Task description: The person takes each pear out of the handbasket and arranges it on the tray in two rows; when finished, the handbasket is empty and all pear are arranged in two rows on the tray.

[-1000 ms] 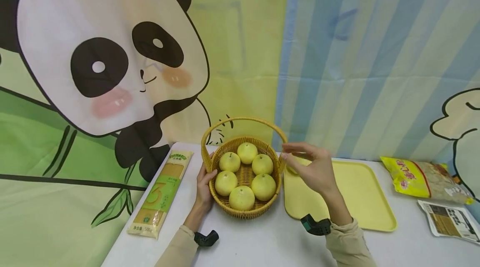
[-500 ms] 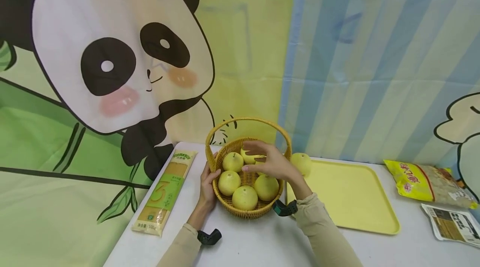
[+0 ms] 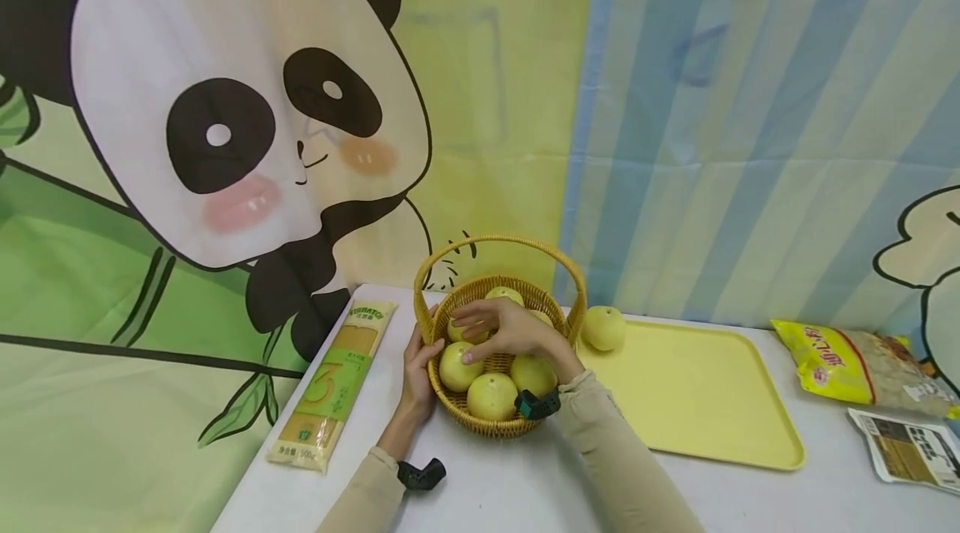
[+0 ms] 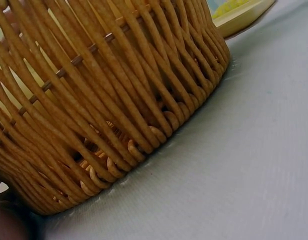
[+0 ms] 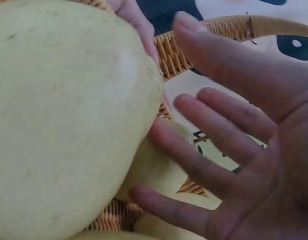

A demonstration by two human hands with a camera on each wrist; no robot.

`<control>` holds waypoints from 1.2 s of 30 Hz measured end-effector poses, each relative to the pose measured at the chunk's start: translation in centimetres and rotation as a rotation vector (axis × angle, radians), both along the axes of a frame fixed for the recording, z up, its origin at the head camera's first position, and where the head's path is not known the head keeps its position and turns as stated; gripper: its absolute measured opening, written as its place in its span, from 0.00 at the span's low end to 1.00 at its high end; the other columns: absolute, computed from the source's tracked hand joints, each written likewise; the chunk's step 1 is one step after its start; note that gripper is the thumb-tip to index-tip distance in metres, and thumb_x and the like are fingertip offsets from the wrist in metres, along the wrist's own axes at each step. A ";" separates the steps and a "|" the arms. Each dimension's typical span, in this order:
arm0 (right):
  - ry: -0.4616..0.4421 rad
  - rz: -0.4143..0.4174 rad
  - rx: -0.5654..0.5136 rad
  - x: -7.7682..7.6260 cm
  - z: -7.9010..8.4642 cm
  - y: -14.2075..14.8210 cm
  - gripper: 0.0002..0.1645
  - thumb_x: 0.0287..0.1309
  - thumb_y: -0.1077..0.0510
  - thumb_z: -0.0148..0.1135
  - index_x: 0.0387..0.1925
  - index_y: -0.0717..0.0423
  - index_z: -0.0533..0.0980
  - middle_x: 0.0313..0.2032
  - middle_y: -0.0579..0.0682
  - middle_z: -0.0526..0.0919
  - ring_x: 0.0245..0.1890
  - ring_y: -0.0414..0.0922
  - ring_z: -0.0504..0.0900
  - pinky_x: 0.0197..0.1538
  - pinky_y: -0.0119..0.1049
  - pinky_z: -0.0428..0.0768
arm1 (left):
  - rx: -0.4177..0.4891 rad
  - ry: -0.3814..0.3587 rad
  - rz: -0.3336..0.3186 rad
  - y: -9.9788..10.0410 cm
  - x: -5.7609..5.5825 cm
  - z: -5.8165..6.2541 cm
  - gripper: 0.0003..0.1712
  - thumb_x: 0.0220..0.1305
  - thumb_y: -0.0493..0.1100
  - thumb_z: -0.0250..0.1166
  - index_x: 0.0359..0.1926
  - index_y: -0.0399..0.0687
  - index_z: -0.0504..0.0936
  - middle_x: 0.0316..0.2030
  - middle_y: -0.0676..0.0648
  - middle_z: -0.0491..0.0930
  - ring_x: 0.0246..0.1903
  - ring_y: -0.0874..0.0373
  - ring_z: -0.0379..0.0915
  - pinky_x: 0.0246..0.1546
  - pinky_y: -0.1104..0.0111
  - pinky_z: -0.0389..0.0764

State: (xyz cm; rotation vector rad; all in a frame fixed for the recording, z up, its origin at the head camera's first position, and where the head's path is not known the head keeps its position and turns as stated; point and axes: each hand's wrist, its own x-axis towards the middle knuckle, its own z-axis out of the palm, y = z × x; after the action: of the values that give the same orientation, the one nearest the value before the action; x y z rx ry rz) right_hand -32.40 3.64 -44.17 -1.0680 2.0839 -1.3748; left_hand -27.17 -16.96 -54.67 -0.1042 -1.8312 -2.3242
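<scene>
A round wicker basket (image 3: 495,430) with a tall arched handle stands on the table, holding several pale yellow-green pears (image 3: 492,396). My left hand (image 3: 417,373) grips its left side, thumb at the rim. The left wrist view shows the woven wall (image 4: 109,95) resting on the cloth. Inside the handle's arch, my right hand (image 3: 508,328) reaches over the pears, fingers spread toward the left ones. In the right wrist view that hand (image 5: 254,155) has its fingers apart beside a large near pear (image 5: 64,120), gripping nothing; its fingertips overlap another pear behind.
A single pear (image 3: 603,328) sits at the back left corner of a yellow tray (image 3: 705,391), right of the basket. A noodle packet (image 3: 333,387) lies to the left. At far right are a yellow food bag (image 3: 862,366) and a flat white-and-brown packet (image 3: 911,448).
My right hand has moved left from the basket's right side to above the pears inside, uncovering the pear on the tray. The left hand keeps its hold on the basket.
</scene>
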 end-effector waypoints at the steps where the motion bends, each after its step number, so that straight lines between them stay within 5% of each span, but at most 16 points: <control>1: 0.011 0.008 0.031 0.0 0.1 -0.2 0.44 0.59 0.60 0.79 0.73 0.65 0.71 0.66 0.65 0.80 0.63 0.61 0.84 0.63 0.48 0.83 | 0.000 -0.003 0.002 0.0 0.0 0.0 0.36 0.75 0.39 0.49 0.81 0.59 0.63 0.78 0.48 0.66 0.75 0.54 0.62 0.70 0.76 0.66; 10: 0.090 -0.002 0.277 0.5 0.3 -2.3 0.41 0.53 0.58 0.83 0.68 0.57 0.77 0.65 0.54 0.84 0.68 0.52 0.81 0.72 0.48 0.75 | -0.008 -0.005 0.012 0.1 0.3 0.0 0.36 0.74 0.40 0.50 0.81 0.57 0.63 0.76 0.45 0.68 0.72 0.55 0.65 0.69 0.74 0.66; 21: 0.017 -0.044 0.300 0.9 0.0 -3.2 0.42 0.42 0.61 0.88 0.63 0.54 0.82 0.64 0.52 0.84 0.66 0.50 0.80 0.73 0.47 0.73 | 0.003 0.015 0.026 0.3 0.1 -0.1 0.36 0.72 0.40 0.51 0.80 0.54 0.65 0.74 0.42 0.69 0.71 0.53 0.65 0.68 0.75 0.66; 36: 0.185 -0.089 0.313 1.0 -0.5 -3.4 0.37 0.34 0.55 0.91 0.53 0.51 0.89 0.47 0.41 0.90 0.46 0.39 0.81 0.53 0.36 0.82 | 0.020 0.008 0.004 0.2 0.4 0.1 0.35 0.73 0.40 0.51 0.80 0.56 0.66 0.76 0.44 0.68 0.75 0.49 0.62 0.68 0.74 0.66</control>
State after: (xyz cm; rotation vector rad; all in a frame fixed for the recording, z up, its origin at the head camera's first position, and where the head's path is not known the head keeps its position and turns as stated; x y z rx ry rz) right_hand -31.38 0.24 -44.72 -1.0111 2.4068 -0.9730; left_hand -26.73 -16.77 -54.52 -0.1066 -1.8027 -2.3353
